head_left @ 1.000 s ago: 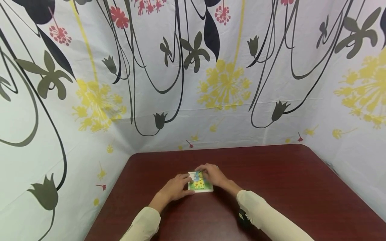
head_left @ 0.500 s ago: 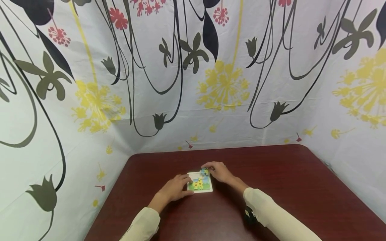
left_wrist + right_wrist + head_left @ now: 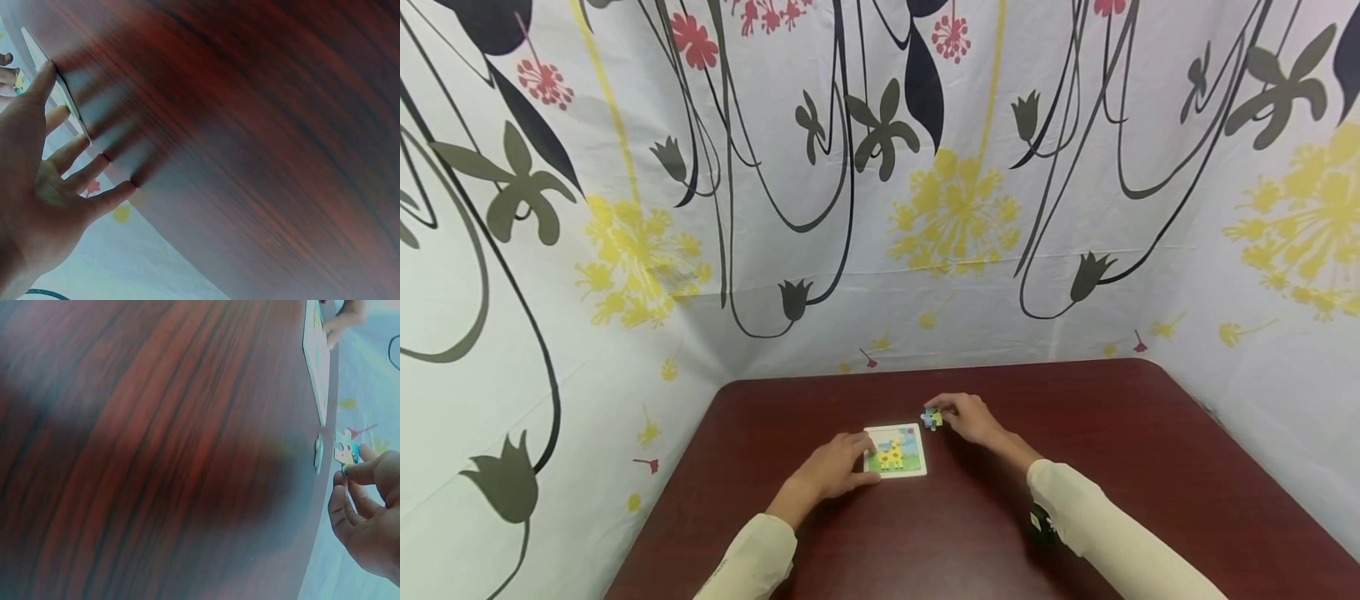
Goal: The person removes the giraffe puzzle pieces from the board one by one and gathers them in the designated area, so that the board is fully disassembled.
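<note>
A small square jigsaw puzzle [image 3: 897, 457] with a white frame and a giraffe picture lies flat on the dark red table. My left hand [image 3: 835, 468] rests at its left side, fingers spread and fairly straight, with the thumb by the front edge. In the left wrist view the thumb and fingertips of the left hand [image 3: 56, 169] meet the puzzle's rim [image 3: 74, 106]. Off the puzzle's far right corner, my right hand [image 3: 972, 418] pinches a blue and yellow puzzle piece [image 3: 932, 417]. The right wrist view shows this piece [image 3: 345, 449] tilted up between thumb and fingers.
A small pale flat thing [image 3: 319, 454] lies on the table near the puzzle in the right wrist view; its kind is unclear. The dark red table [image 3: 1075, 467] ends at a flower-printed cloth [image 3: 880, 325] behind and at both sides.
My right hand has lifted the puzzle piece from the puzzle's upper right part and carried it right and away, past the frame. The left hand has stayed at the puzzle's left side.
</note>
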Demonstrator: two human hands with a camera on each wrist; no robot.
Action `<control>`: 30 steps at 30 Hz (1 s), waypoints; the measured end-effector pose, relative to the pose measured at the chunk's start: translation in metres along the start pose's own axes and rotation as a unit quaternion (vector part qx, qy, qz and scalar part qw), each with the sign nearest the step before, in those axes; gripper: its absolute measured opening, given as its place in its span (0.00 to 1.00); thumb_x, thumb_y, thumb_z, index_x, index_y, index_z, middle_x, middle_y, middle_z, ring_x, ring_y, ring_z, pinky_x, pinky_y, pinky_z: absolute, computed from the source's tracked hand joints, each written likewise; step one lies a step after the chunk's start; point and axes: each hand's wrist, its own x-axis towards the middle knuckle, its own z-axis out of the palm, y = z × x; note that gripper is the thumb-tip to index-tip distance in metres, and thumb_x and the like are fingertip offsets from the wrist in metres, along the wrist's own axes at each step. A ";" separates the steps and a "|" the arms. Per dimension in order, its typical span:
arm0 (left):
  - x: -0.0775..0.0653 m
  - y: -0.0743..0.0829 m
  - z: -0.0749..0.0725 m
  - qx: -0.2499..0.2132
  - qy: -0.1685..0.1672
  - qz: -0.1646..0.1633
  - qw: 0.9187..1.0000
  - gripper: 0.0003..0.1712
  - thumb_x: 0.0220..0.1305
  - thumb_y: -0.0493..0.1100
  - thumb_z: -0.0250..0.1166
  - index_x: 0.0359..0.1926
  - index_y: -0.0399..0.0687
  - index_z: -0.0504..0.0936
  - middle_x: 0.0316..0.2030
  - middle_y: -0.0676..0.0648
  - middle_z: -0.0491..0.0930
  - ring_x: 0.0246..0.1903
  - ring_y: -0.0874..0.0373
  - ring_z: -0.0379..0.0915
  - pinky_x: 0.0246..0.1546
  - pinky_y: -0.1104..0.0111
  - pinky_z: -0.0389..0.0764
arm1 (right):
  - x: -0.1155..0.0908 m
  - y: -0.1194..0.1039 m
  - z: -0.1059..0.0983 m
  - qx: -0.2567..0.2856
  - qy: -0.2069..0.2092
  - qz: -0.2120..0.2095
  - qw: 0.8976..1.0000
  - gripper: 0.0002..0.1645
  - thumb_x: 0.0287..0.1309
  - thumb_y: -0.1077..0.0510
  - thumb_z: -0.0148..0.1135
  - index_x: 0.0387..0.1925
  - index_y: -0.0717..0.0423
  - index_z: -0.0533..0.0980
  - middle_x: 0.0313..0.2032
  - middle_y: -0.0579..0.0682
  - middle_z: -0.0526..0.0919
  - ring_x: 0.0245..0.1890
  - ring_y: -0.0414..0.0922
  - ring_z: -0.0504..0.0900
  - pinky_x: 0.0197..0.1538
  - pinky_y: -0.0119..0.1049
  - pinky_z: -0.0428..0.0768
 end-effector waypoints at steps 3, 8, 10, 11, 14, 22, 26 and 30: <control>-0.001 0.000 0.000 -0.001 0.001 0.001 1.000 0.24 0.67 0.62 0.70 0.54 0.55 0.79 0.64 0.46 0.77 0.63 0.47 0.72 0.56 0.49 0.79 | -0.003 0.005 -0.005 0.000 0.002 0.004 1.000 0.17 0.69 0.73 0.59 0.53 0.58 0.85 0.51 0.58 0.87 0.50 0.56 0.86 0.46 0.48 0.85; -0.001 0.001 0.000 -0.001 -0.001 -0.001 1.000 0.24 0.67 0.62 0.70 0.54 0.55 0.79 0.65 0.46 0.77 0.64 0.47 0.72 0.56 0.49 0.79 | -0.007 0.012 -0.011 0.005 0.002 0.004 1.000 0.17 0.68 0.75 0.58 0.52 0.60 0.84 0.50 0.60 0.87 0.51 0.59 0.86 0.48 0.52 0.85; -0.001 0.001 0.000 0.000 -0.001 -0.001 1.000 0.24 0.67 0.62 0.70 0.54 0.55 0.79 0.65 0.46 0.77 0.64 0.47 0.72 0.56 0.49 0.79 | -0.008 0.014 -0.012 0.004 0.003 0.004 1.000 0.17 0.68 0.75 0.58 0.51 0.60 0.85 0.50 0.61 0.87 0.51 0.59 0.86 0.48 0.52 0.85; -0.001 0.001 -0.001 0.000 -0.001 0.000 1.000 0.24 0.67 0.62 0.70 0.54 0.55 0.79 0.65 0.46 0.77 0.64 0.47 0.72 0.56 0.49 0.79 | -0.008 0.015 -0.013 0.003 0.004 0.004 1.000 0.17 0.68 0.75 0.58 0.51 0.60 0.85 0.50 0.61 0.87 0.51 0.59 0.86 0.48 0.52 0.85; -0.001 0.001 -0.001 0.000 -0.001 -0.001 1.000 0.24 0.67 0.62 0.70 0.54 0.55 0.79 0.64 0.47 0.77 0.63 0.48 0.72 0.56 0.50 0.79 | -0.008 0.019 -0.014 -0.004 0.005 0.005 1.000 0.17 0.68 0.75 0.58 0.51 0.61 0.85 0.50 0.61 0.87 0.50 0.59 0.86 0.49 0.52 0.85; -0.001 0.002 -0.002 -0.004 -0.002 -0.005 1.000 0.24 0.67 0.62 0.70 0.55 0.55 0.79 0.64 0.47 0.77 0.62 0.49 0.72 0.56 0.50 0.79 | -0.008 0.030 -0.016 -0.028 -0.009 0.015 0.999 0.18 0.68 0.76 0.56 0.50 0.62 0.86 0.50 0.62 0.87 0.47 0.57 0.86 0.42 0.47 0.83; 0.000 0.001 -0.001 -0.002 -0.003 -0.006 1.000 0.24 0.67 0.63 0.69 0.55 0.56 0.79 0.65 0.47 0.77 0.62 0.49 0.72 0.56 0.50 0.79 | -0.007 0.032 -0.015 -0.033 -0.012 0.024 0.999 0.19 0.67 0.77 0.55 0.49 0.61 0.87 0.50 0.61 0.86 0.42 0.53 0.84 0.39 0.43 0.79; 0.001 0.000 -0.001 0.000 -0.002 -0.003 1.000 0.24 0.67 0.63 0.69 0.55 0.56 0.79 0.64 0.47 0.77 0.62 0.49 0.72 0.56 0.51 0.79 | -0.008 0.034 -0.014 -0.033 -0.008 0.022 0.999 0.18 0.68 0.76 0.56 0.49 0.61 0.86 0.49 0.61 0.86 0.44 0.56 0.84 0.41 0.46 0.81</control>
